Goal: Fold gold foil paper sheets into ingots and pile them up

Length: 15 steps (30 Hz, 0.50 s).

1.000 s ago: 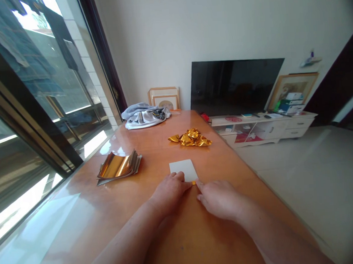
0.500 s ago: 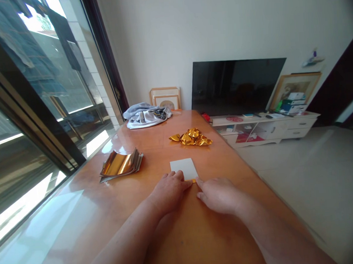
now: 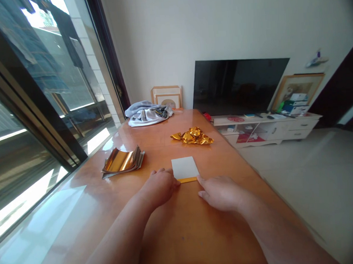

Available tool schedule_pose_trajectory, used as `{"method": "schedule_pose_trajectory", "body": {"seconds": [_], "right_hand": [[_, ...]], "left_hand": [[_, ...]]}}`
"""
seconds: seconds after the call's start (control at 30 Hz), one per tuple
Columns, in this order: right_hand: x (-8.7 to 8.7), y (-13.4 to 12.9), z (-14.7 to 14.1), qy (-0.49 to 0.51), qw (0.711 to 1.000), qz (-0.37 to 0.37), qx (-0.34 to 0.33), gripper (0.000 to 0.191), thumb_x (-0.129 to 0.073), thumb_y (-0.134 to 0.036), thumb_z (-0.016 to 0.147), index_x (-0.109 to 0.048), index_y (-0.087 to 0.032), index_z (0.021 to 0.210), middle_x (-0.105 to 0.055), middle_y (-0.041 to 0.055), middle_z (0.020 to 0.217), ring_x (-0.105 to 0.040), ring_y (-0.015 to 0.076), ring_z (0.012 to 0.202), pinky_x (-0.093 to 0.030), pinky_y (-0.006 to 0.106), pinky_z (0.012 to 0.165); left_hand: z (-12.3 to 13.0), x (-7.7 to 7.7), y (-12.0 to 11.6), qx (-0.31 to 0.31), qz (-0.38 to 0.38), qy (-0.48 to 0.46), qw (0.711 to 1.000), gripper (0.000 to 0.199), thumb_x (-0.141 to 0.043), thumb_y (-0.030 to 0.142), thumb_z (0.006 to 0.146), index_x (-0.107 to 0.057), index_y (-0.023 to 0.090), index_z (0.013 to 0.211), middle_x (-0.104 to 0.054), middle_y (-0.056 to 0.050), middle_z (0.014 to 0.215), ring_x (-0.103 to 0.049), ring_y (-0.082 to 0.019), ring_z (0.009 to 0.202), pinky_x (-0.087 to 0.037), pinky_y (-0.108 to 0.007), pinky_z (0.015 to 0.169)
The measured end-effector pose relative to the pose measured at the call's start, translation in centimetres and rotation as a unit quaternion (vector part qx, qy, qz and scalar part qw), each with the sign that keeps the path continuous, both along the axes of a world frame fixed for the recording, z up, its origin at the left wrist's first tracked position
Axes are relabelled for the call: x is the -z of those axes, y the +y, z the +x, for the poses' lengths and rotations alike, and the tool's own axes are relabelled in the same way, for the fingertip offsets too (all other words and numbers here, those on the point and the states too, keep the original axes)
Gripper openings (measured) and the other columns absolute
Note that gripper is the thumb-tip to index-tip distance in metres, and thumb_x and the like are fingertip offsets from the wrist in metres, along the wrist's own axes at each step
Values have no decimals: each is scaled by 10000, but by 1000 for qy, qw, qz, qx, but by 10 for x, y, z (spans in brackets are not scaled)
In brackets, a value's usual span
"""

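A small sheet of gold foil paper lies on the table, its pale back facing up. Along its near edge runs a narrow folded strip of gold. My left hand has its fingers curled, with the tips at the left end of that fold. At the right end, the index finger of my right hand presses the corner down; its thumb stands apart on the wood. Beyond the sheet sit several crumpled or folded gold foil pieces. Off to the left is a curved stack of gold foil sheets.
The orange-brown wooden table has its right edge beside the tiled floor. Grey cloth is heaped at its far end. Farther off are a television and a white cabinet. A glass sliding door flanks the left side.
My left hand has slid left along the near edge to the sheet's left corner, uncovering the gold fold. My right hand stays at the right corner. The view has shifted slightly.
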State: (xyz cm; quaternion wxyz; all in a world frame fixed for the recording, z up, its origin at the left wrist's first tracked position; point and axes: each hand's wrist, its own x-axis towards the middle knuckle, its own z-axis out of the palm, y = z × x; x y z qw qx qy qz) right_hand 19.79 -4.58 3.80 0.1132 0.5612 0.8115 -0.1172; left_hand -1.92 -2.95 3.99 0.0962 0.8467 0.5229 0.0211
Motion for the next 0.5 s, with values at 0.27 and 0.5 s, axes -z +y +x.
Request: {"method": "schedule_pose_trajectory", "body": {"seconds": [0.27, 0.5], "right_hand": [[0, -2, 1, 4, 1000, -3, 1, 626, -446, -441, 960, -407, -180, 1528, -685, 207, 1244, -663, 371, 1087, -495, 463, 858], [-2, -1, 0, 2, 1000, -9, 0, 639, -457, -421, 953, -394, -162, 1533, -696, 211, 1217, -670, 366, 1071, -500, 444, 833]], "left_hand": [[-10, 3, 5, 30, 18, 21, 999, 300, -465, 93, 793, -728, 227, 741, -672, -82, 924, -572, -253, 923, -401, -363, 788], [-9, 8, 12, 26, 97, 8, 995, 268, -465, 142, 849, -703, 192, 738, -649, -96, 877, -558, -232, 859, -421, -369, 814]]}}
